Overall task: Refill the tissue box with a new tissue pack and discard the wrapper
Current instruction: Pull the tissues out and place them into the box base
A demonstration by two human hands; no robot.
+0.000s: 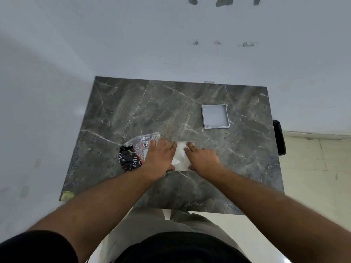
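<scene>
A white open tissue box (191, 142) lies on the dark marble table (171, 111), with white tissues (179, 156) inside it. Both hands press down on the tissues: my left hand (161, 156) covers the box's left part, my right hand (203, 158) its right part, fingers flat and spread. The empty wrapper (133, 150), clear plastic with a black printed end, lies crumpled on the table just left of the box, partly under my left hand. The grey box lid (215, 116) lies upside down farther back on the right.
The table stands against a white wall. A black object (280, 137) shows beside the table's right edge, over a light tiled floor. A yellowish patch (67, 195) marks the table's near left corner.
</scene>
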